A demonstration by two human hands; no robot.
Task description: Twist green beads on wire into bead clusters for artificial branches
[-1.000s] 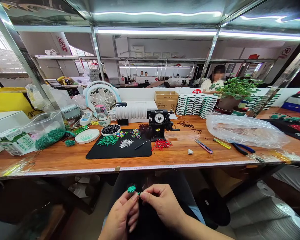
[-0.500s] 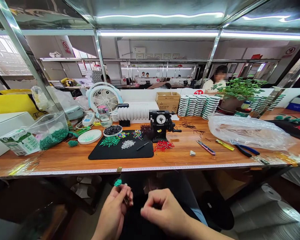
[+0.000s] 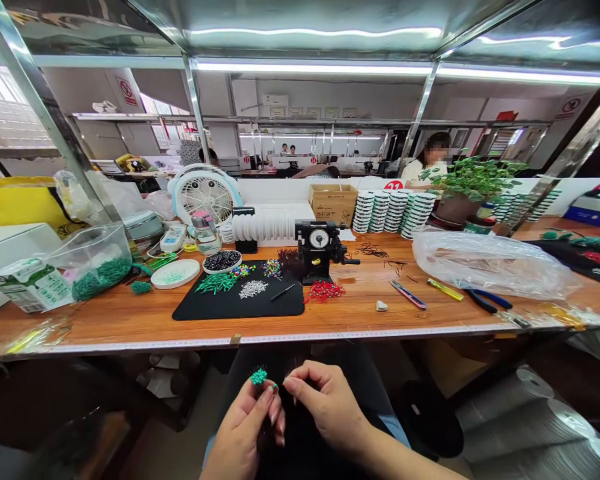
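My left hand [image 3: 253,420] is closed on a small bunch of green beads [image 3: 259,377], which sticks up above its fingers over my lap. Thin dark ends poke out at the top of the bunch. To its right, my right hand [image 3: 325,403] is pinched, thumb against forefinger, close to the left fingertips; anything between those fingers is too small to make out. Both hands are below the table's front edge. Beyond them on the table lies a black mat [image 3: 195,309] bearing green pieces [image 3: 217,283], clear beads [image 3: 253,289] and a dark pointed tool [image 3: 283,292].
A black hand-cranked winder [image 3: 320,250] stands behind red beaded strands [image 3: 325,290]. Snips [image 3: 407,294], a yellow cutter [image 3: 445,289] and blue pliers [image 3: 487,300] lie to the right, before a plastic bag [image 3: 490,263]. Stacked spools [image 3: 394,213] and a plant [image 3: 475,180] stand behind.
My left hand has moved right and turned, bringing the bead bunch with it. My right hand has risen slightly, and the two hands are closer together.
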